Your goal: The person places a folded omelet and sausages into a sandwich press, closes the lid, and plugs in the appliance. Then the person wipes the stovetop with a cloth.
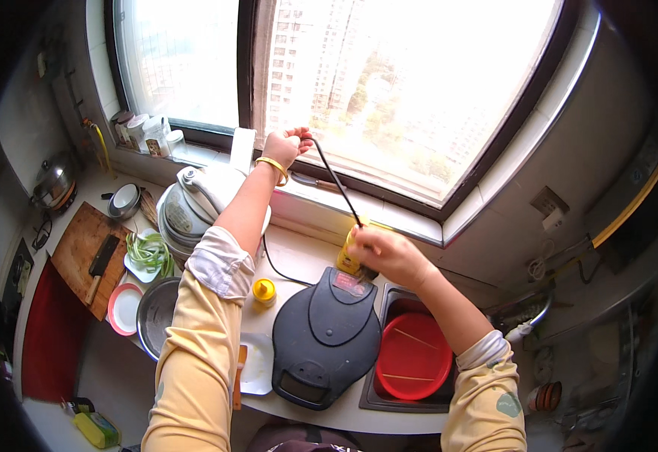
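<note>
A black power cord (333,176) runs slantwise between my two raised hands, in front of the window. My left hand (286,148) grips its upper end above the sill, near a white box-like object. My right hand (390,254) is closed on the cord lower down, beside a yellow bottle (349,255); this hand is slightly blurred and hides part of the bottle. Below it lies a closed dark electric griddle (327,339) on the white counter. A cord also leads from behind the griddle to the left, and where it goes is hidden.
Right of the griddle, a red basin (413,357) sits in the sink. A rice cooker (185,212), a yellow-capped jar (264,290), a metal bowl (157,316) and a white tray (258,361) stand left. Farther left, a cleaver (103,255) rests on a wooden cutting board (75,243).
</note>
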The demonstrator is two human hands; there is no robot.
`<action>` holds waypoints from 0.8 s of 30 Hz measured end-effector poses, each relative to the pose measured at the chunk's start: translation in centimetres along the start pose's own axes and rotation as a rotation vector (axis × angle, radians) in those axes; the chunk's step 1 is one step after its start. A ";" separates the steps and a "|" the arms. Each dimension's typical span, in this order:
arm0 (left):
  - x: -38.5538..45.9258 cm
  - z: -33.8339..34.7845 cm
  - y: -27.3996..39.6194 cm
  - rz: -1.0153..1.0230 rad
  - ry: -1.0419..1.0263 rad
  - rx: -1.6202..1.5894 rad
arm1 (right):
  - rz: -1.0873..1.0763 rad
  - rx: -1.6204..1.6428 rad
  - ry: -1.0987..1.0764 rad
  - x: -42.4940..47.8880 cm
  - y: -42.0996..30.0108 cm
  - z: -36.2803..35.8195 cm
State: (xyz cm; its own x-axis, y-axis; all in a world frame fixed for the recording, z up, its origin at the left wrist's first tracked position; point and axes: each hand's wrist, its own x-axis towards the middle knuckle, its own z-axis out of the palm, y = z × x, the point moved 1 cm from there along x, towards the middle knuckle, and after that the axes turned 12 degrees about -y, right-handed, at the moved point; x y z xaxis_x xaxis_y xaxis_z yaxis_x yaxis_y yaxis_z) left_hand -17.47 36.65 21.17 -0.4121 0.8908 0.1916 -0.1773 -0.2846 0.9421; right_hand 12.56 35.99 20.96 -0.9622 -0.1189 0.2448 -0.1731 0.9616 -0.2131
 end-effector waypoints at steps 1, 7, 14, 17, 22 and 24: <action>-0.2 -0.5 0.4 -0.007 0.008 -0.052 | -0.102 -0.380 -0.094 0.2 -0.3 0.8; 0.0 0.6 0.8 0.131 -0.036 -0.010 | 0.120 -0.055 0.052 2.7 2.5 8.4; 1.6 -1.1 -1.6 0.192 -0.043 0.341 | 0.823 0.411 0.696 9.6 3.2 17.2; 1.3 -2.1 -2.8 0.066 -0.085 0.660 | 0.924 0.505 0.758 10.7 7.3 22.2; -2.5 -2.3 -1.8 0.117 -0.344 1.120 | 1.177 0.579 0.705 11.4 12.9 26.4; -5.2 -2.8 0.8 0.161 -0.425 1.151 | 1.273 0.539 0.672 11.8 13.0 27.6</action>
State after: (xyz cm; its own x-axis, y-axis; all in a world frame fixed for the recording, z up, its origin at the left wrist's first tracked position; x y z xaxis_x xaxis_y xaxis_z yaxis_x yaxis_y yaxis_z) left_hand -18.00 30.83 20.14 0.0044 0.9800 0.1989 0.8257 -0.1158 0.5522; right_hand -6.87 40.24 -5.04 -0.2824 0.9590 -0.0224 0.4690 0.1177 -0.8753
